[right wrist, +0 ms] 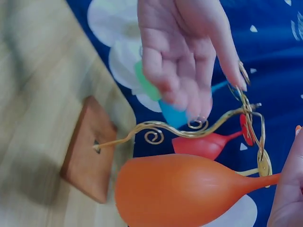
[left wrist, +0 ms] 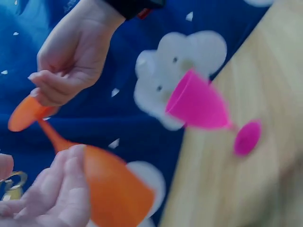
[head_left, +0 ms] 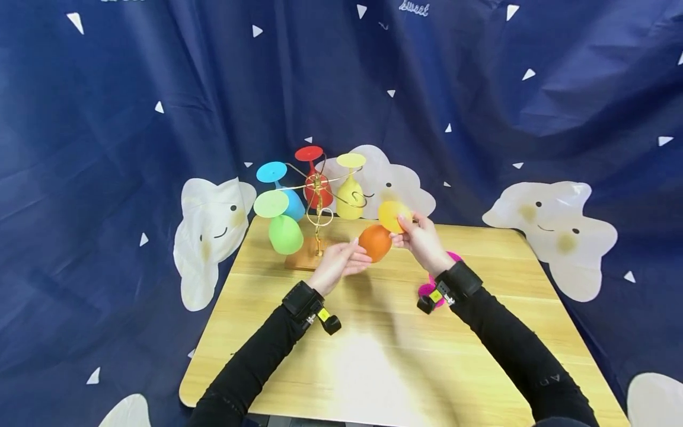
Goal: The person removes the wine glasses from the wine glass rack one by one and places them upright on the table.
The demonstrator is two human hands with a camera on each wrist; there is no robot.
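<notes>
An orange plastic goblet (head_left: 375, 243) is held upside down and tilted in front of the rack, its foot (head_left: 393, 216) uppermost. My right hand (head_left: 425, 244) pinches it by the foot and stem. Close beside the bowl is my left hand (head_left: 337, 265), its fingers extended and loosely bent, gripping nothing. The gold wire rack (right wrist: 189, 131) rises behind the left hand from a wooden base (right wrist: 90, 151). Upside down on its arms hang a green goblet (head_left: 285, 235), a blue goblet (head_left: 293, 204), a red goblet (head_left: 318, 191) and a yellow goblet (head_left: 349, 200).
A pink goblet (left wrist: 201, 104) lies on its side on the wooden table (head_left: 331, 367), partly hidden by the right wrist in the head view. Behind the table hangs a dark blue cloth (head_left: 453, 71) with white clouds and triangles.
</notes>
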